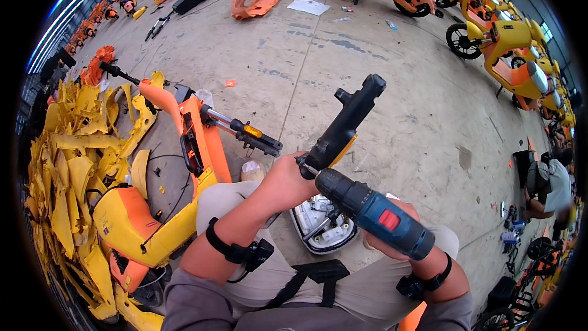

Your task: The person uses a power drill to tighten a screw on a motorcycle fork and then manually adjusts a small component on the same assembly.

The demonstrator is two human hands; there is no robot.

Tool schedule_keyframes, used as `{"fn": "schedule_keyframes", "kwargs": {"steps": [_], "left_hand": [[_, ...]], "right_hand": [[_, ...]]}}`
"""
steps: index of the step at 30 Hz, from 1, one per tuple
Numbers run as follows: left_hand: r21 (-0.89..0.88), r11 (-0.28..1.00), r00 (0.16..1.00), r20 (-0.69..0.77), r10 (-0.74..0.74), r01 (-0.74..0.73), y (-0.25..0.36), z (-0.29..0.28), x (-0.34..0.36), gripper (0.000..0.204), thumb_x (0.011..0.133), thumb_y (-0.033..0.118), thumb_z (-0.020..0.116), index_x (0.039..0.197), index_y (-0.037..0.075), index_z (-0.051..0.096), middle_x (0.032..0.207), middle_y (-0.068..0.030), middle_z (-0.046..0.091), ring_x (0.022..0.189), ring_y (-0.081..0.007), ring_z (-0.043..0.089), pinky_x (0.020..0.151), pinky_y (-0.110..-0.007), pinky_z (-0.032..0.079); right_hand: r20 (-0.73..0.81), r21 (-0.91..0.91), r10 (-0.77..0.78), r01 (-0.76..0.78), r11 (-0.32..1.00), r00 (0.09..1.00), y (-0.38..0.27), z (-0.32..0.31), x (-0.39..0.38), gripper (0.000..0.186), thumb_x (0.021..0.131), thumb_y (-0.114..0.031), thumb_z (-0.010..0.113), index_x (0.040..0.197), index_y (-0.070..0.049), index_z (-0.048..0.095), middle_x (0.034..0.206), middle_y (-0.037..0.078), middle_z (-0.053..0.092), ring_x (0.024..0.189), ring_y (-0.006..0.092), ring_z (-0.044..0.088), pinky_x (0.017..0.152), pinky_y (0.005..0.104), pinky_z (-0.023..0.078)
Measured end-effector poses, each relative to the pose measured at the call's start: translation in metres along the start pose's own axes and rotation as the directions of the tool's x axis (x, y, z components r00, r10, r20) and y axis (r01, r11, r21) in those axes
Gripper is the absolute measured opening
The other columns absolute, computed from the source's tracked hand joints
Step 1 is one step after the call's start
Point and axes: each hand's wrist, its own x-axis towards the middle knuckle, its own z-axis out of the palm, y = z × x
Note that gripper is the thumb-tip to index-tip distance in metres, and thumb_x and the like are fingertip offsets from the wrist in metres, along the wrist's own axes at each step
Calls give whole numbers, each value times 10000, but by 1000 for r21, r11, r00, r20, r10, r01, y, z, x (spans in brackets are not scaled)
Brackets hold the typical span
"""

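My left hand (286, 179) is closed round the lower end of a long black tube-like scooter part (346, 119), which points up and away to the right. A yellow strip runs along one side of it. In my right hand (383, 247) is a blue cordless drill (391, 219) with a red patch on its body, its chuck end close to the held end of the black part. The drill hides most of my right fingers. Between my knees, below the drill, sits a white and black scooter light unit (327, 233).
An orange and yellow scooter body (211, 141) lies at my left, its metal fork (248, 133) reaching toward my hand. Beyond it is a heap of broken yellow panels (73, 178). Yellow scooters (508, 55) stand far right; another person (542, 184) crouches at the right.
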Motion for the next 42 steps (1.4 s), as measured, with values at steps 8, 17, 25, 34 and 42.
{"fn": "schedule_keyframes", "kwargs": {"steps": [8, 17, 25, 34, 42], "left_hand": [[67, 996, 991, 117, -58, 50, -7, -1, -2, 363, 740, 210, 824, 993, 1, 669, 800, -95, 706, 728, -133, 644, 693, -319, 519], [105, 993, 992, 109, -66, 54, -13, 0, 0, 383, 730, 235, 822, 988, -3, 669, 800, -126, 705, 726, -202, 678, 703, -335, 525], [117, 993, 998, 60, 23, -30, -24, 6, 3, 357, 748, 126, 808, 1034, -16, 648, 884, -70, 731, 792, -93, 649, 738, -281, 521], [208, 977, 992, -126, -11, 37, 9, 1, -4, 378, 732, 135, 821, 1041, 5, 647, 847, -94, 725, 771, -144, 670, 734, -299, 522], [-139, 981, 988, -98, 122, -135, 7, -5, 5, 342, 724, 163, 808, 983, 6, 650, 773, -83, 692, 709, -135, 637, 673, -325, 513]], "right_hand": [[-139, -216, -191, 158, 963, 972, 9, 4, 7, 365, 751, -68, 708, 1113, -46, 669, 1088, 141, 715, 896, 286, 712, 762, 345, 559], [-60, 12, 24, -23, 1000, 998, 24, 23, -10, 228, 817, -57, 683, 1041, -41, 644, 941, 99, 681, 838, 241, 679, 757, 327, 539], [185, 744, 258, -307, 594, 948, 0, 48, -14, 104, 852, -97, 636, 926, -62, 571, 853, 66, 605, 798, 162, 606, 781, 336, 493], [379, 911, 187, -330, -247, 906, 1, 61, -13, 201, 791, -140, 678, 942, -72, 564, 841, 89, 590, 747, 196, 600, 797, 394, 490], [338, 938, 242, -346, -12, 909, -18, 33, 3, 389, 842, -126, 657, 1202, -8, 565, 1083, 123, 631, 805, 164, 601, 823, 345, 501]]}}
